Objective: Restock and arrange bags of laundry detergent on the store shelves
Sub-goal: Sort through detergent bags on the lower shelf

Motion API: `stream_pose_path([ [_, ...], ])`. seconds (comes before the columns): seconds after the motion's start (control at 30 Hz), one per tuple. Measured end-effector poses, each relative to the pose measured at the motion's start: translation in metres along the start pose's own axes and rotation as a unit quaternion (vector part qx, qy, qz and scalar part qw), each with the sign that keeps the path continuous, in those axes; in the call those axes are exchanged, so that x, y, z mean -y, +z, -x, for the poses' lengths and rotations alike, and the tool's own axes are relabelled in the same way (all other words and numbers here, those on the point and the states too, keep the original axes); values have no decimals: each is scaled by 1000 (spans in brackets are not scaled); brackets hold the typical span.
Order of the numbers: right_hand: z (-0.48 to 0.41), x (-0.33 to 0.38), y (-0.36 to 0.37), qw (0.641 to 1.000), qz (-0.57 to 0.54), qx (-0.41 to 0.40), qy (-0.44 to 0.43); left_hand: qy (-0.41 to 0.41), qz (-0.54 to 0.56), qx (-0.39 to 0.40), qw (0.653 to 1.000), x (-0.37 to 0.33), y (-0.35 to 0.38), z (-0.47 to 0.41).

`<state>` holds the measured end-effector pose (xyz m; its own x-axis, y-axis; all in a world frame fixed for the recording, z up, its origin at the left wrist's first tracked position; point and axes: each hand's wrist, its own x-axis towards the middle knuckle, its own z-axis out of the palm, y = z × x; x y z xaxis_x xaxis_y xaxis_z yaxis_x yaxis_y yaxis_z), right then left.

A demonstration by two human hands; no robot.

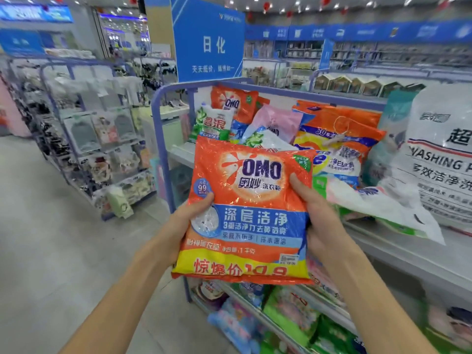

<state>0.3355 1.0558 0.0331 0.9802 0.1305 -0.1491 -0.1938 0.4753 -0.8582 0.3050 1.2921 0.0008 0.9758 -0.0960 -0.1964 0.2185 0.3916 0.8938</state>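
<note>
Several tiers of a blue-framed shelf (398, 254) are seen across the right half of the frame, and a loose heap of detergent bags is piled on the top tier, some leaning, some lying flat. A large white bag (444, 159) is stood at the right edge. Placing is judged to be the step in hand. Room should first be made among the slumped bags. The held OMO bag (245, 213) should then be stood upright, face outward, next to the other OMO bag (232, 103) at the upper back of the heap, with its base supported so that the soft pack is not left to sag. The held OMO bag is kept upright at the centre of the frame, in front of the heap and clear of the shelf. Its side edges are gripped: the left hand (189, 218) is curled round the left edge, thumb laid on the front, and the right hand (314, 213) is curled round the right edge likewise. Both forearms are stretched forward from the lower corners.
</note>
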Motion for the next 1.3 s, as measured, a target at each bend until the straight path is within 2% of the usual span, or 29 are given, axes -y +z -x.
stream_pose_path([
  [0.27, -100, 2, 59, 1000, 0, -1, -10, 21, -52, -21, 998, -67, -49, -93],
  [0.37, -127, 2, 70, 1000, 7, -14, -19, 13, -75, -8, 997, -77, -62, -124],
  [0.6, -190, -2, 89, 995, 16, -63, -72, 14, -91, 69, 993, -102, -86, -214],
  [0.8, -251, 16, 122, 982, 0, -136, -134, 52, -125, 120, 984, -159, -93, -298],
  [1.0, -303, 30, 133, 953, 2, -225, -204, 105, -164, 165, 967, -181, -74, -382],
  [1.13, -325, 18, 113, 907, 101, -325, -248, 60, -171, 159, 971, -144, -67, -423],
  [1.3, -330, -3, 91, 879, 182, -382, -220, 10, -177, 153, 972, -115, -68, -431],
])
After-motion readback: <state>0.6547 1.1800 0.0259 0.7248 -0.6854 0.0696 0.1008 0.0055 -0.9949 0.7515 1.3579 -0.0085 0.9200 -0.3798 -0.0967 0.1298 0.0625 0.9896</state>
